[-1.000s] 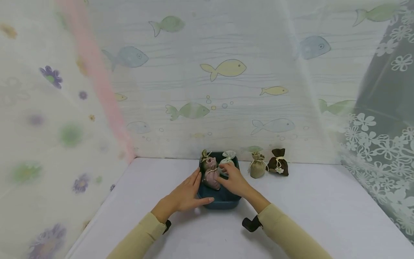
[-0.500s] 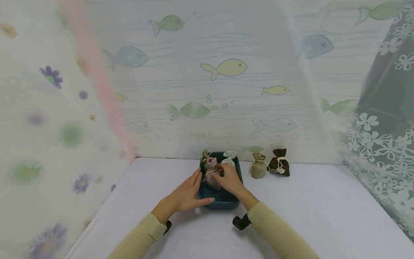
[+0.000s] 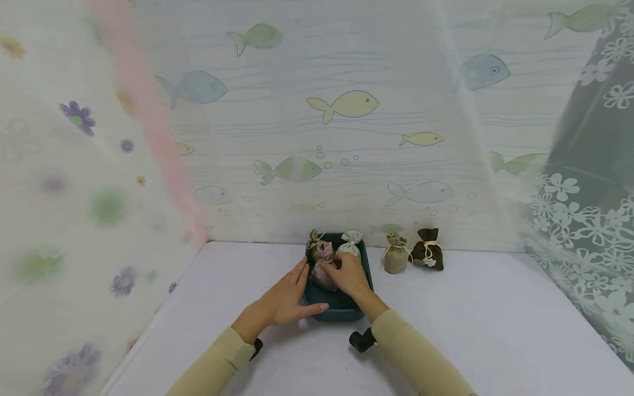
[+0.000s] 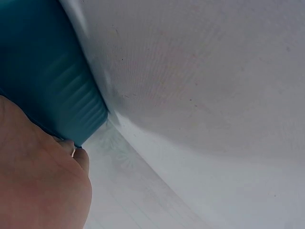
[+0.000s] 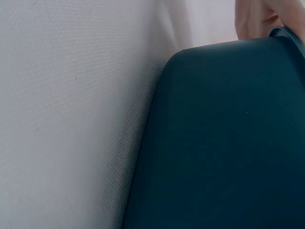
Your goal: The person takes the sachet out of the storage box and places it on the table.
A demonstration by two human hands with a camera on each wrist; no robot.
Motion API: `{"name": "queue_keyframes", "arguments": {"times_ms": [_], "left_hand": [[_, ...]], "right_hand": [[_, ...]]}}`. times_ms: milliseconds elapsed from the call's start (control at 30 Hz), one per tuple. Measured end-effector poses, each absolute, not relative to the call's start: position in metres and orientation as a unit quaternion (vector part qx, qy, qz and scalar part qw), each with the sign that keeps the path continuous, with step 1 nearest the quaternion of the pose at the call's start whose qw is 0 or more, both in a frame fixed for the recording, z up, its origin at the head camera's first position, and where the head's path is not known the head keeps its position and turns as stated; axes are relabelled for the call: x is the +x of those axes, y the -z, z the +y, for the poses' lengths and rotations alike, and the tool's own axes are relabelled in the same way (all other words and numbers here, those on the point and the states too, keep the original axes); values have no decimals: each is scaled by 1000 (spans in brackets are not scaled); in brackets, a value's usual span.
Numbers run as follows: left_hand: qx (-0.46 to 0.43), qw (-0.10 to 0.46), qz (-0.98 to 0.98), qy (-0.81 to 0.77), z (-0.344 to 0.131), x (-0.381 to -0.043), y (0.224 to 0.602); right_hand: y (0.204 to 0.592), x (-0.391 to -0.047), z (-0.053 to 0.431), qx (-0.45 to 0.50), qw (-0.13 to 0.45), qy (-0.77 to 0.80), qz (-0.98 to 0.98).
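Note:
A dark blue bin [image 3: 342, 315] stands on the table with several small drawstring pouches inside. My left hand [image 3: 282, 294] rests along its left side with fingers straight and thumb spread over the front rim. The left wrist view shows that hand [image 4: 38, 176] against the bin's ribbed wall [image 4: 66, 90]. My right hand [image 3: 353, 275] reaches in and pinches the tied neck of a pinkish pouch [image 3: 323, 280]. Behind it lie a pouch with a green top [image 3: 315, 240] and a white pouch [image 3: 350, 243]. The right wrist view shows mostly the bin's outer wall [image 5: 228, 124]; the right fingers are hidden there.
Right of the bin, a tan pouch [image 3: 395, 257] and a dark brown pouch [image 3: 428, 254] with a small flower stand on the white tabletop [image 3: 475, 308]. A fish-print curtain [image 3: 346, 137] hangs behind the table.
My right hand has moved left from beside the white pouch to the pinkish pouch and now pinches its neck. The white pouch shows more fully. My left hand has stayed put.

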State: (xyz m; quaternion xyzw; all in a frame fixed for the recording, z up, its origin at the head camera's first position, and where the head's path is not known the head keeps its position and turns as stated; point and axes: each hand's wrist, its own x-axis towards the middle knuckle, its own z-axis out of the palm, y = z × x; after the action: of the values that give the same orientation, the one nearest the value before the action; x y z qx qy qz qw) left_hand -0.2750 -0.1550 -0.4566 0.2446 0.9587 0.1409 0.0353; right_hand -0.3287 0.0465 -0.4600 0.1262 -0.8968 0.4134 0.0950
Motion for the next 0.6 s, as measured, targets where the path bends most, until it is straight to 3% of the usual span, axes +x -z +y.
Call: {"name": "queue_keyframes", "arguments": {"times_ms": [600], "left_hand": [[250, 33, 957, -143, -156, -278, 455]], "right_hand": [[463, -333, 48, 169, 163, -449, -862]]}}
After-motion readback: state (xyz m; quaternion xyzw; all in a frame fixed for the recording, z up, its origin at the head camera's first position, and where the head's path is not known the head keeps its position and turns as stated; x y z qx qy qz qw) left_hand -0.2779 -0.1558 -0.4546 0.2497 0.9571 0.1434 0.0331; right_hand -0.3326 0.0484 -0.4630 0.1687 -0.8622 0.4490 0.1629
